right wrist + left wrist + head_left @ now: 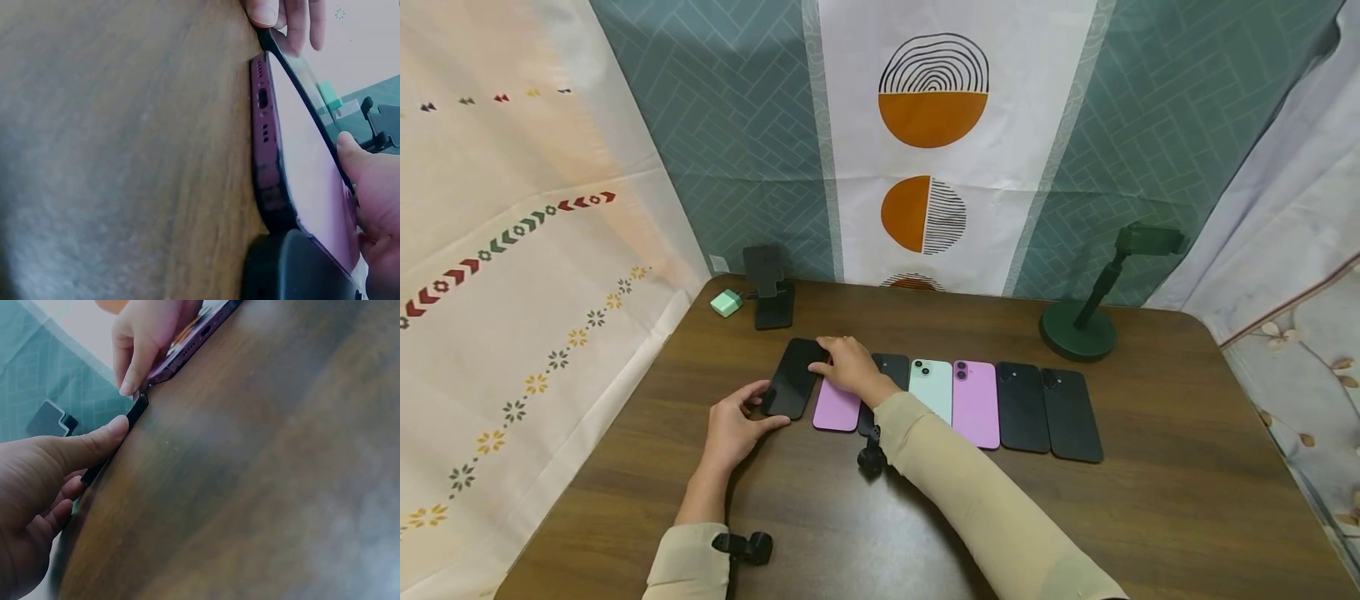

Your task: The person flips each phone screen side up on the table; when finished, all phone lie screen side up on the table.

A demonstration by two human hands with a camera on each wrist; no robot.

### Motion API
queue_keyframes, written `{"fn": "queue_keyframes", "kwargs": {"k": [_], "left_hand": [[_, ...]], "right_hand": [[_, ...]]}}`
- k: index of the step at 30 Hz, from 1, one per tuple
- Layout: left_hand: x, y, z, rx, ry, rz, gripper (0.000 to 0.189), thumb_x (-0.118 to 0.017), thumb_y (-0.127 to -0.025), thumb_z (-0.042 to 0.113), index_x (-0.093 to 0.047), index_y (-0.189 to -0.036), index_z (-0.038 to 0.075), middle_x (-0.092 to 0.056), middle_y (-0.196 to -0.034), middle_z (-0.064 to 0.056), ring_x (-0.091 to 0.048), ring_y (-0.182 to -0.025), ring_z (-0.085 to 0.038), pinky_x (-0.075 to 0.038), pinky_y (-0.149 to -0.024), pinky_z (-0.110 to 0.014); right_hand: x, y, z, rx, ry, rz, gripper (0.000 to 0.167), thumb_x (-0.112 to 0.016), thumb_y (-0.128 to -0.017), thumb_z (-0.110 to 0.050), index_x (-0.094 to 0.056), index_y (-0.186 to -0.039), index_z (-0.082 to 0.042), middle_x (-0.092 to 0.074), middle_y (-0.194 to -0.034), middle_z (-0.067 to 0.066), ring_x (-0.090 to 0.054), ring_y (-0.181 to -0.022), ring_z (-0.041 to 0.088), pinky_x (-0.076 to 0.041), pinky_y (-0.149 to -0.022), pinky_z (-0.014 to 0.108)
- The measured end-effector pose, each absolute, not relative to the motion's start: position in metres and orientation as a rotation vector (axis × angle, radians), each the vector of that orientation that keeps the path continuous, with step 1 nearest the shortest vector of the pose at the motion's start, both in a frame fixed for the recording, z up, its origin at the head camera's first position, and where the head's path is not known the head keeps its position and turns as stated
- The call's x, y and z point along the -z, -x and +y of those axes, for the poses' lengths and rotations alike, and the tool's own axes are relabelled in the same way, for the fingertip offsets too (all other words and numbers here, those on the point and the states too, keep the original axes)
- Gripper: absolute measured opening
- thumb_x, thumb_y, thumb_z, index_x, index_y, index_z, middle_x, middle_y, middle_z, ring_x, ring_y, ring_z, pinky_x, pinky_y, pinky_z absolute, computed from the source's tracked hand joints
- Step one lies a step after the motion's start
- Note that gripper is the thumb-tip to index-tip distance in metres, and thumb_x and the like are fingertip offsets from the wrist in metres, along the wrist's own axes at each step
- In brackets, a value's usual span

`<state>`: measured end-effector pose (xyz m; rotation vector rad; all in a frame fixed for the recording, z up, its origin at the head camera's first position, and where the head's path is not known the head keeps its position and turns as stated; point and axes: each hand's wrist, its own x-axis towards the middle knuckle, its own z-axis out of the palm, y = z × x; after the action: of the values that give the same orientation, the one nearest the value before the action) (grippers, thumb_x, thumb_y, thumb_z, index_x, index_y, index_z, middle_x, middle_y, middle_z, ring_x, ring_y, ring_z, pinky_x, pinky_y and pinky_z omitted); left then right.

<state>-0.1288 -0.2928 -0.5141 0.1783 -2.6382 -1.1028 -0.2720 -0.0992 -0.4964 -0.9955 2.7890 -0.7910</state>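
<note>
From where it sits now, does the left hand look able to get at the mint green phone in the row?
Probably not directly. The left hand holds the black phone at the row's left end, and the right hand and its sleeve cross in front of the mint green phone.

Row of phones [977,402] across table [1150,500], two stands [771,287] behind it, charger [726,302] far left
</note>
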Motion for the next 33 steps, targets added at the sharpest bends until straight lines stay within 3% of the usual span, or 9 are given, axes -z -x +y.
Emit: {"fn": "queue_keyframes", "kwargs": {"k": [4, 9, 13, 17, 22, 33], "left_hand": [[0.515, 0.129, -0.292, 1.084, -0.105, -2.652, 0.063, -0.094, -0.071, 0.019, -0.069, -0.127, 0.004, -0.070, -0.115, -0.016, -0.064, -0.097, -0.028, -0.051, -0.078, -0.041], [0.514, 0.126, -0.289, 1.124, -0.049, -2.656, 0.065, -0.091, -0.077, 0.022, -0.064, -0.132, 0.002, -0.061, -0.133, -0.018, -0.061, -0.110, -0.034, -0.053, -0.088, -0.050], [0.513, 0.126, -0.285, 1.113, -0.011, -2.622, 0.065, -0.087, -0.082, 0.025, -0.060, -0.136, 0.000, -0.054, -0.141, -0.020, -0.054, -0.125, -0.040, -0.047, -0.100, -0.057], [0.508, 0.126, -0.276, 1.052, 0.097, -2.557, 0.054, -0.082, -0.087, 0.019, -0.062, -0.133, -0.002, -0.055, -0.141, -0.021, -0.051, -0.129, -0.043, -0.040, -0.104, -0.062], [0.506, 0.128, -0.260, 1.016, 0.261, -2.491, 0.046, -0.082, -0.085, 0.010, -0.067, -0.126, -0.005, -0.061, -0.134, -0.019, -0.058, -0.124, -0.041, -0.045, -0.101, -0.060], [0.503, 0.135, -0.230, 1.000, 0.371, -2.597, 0.061, -0.092, -0.074, 0.016, -0.067, -0.126, -0.005, -0.064, -0.132, -0.017, -0.060, -0.123, -0.038, -0.047, -0.103, -0.056]], "right_hand": [[0.496, 0.271, -0.095, 0.796, 1.008, 2.770, 0.060, -0.069, -0.097, -0.038, -0.053, -0.147, -0.008, -0.061, -0.141, 0.008, -0.060, -0.125, 0.021, -0.047, -0.106, 0.035], [0.494, 0.273, -0.086, 0.805, 1.053, 2.697, 0.068, -0.065, -0.100, -0.039, -0.041, -0.154, -0.006, -0.048, -0.153, 0.012, -0.046, -0.140, 0.026, -0.038, -0.115, 0.038], [0.491, 0.276, -0.074, 0.874, 1.063, 2.652, 0.071, -0.065, -0.100, -0.037, -0.037, -0.156, -0.004, -0.046, -0.155, 0.014, -0.042, -0.143, 0.028, -0.035, -0.117, 0.041], [0.489, 0.278, -0.063, 0.921, 1.067, 2.662, 0.066, -0.065, -0.100, -0.032, -0.040, -0.153, -0.002, -0.053, -0.148, 0.014, -0.048, -0.138, 0.028, -0.038, -0.115, 0.042], [0.486, 0.277, -0.050, 0.979, 1.073, 2.644, 0.059, -0.062, -0.102, -0.027, -0.043, -0.150, 0.001, -0.058, -0.141, 0.015, -0.054, -0.132, 0.028, -0.042, -0.112, 0.043], [0.482, 0.271, -0.032, 0.968, 1.066, 2.701, 0.056, -0.065, -0.100, -0.028, -0.051, -0.146, 0.000, -0.056, -0.144, 0.015, -0.053, -0.133, 0.028, -0.041, -0.113, 0.041]]}}
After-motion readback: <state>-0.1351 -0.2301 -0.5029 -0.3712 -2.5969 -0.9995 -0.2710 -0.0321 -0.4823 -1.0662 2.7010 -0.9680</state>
